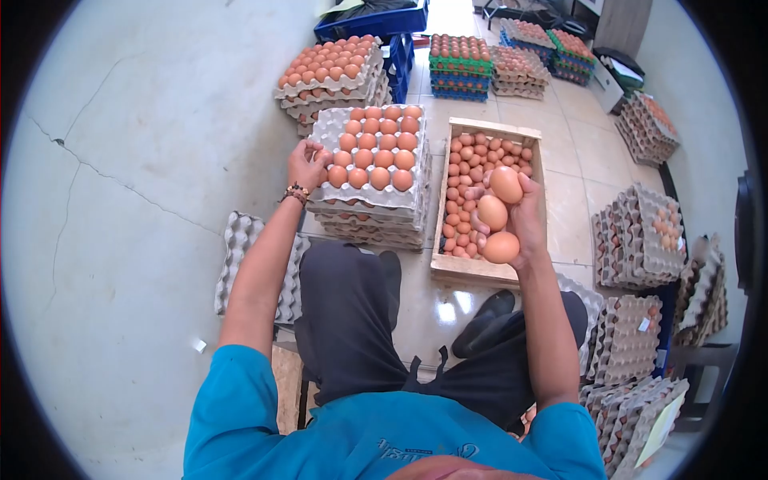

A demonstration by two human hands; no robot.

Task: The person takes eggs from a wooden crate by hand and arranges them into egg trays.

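My right hand (524, 220) is wrapped round three brown eggs (492, 213), held above a wooden crate (536, 172). Many loose brown eggs (466, 172) fill the crate. To the left, a stack of grey pulp egg trays (368, 228) stands on the floor. Its top tray (327, 120) carries rows of brown eggs (380, 142), with bare cups along the left side and front edge. My left hand (307, 164) is at that tray's left edge, fingers curled together; whatever they hold is hidden.
More stacks of filled egg trays (332, 68) stand behind, some in green and blue trays (461, 68). Blue plastic crates (376, 22) sit at the back. Further tray stacks (638, 240) line the right side. Grey trays (240, 252) lie beside my left leg.
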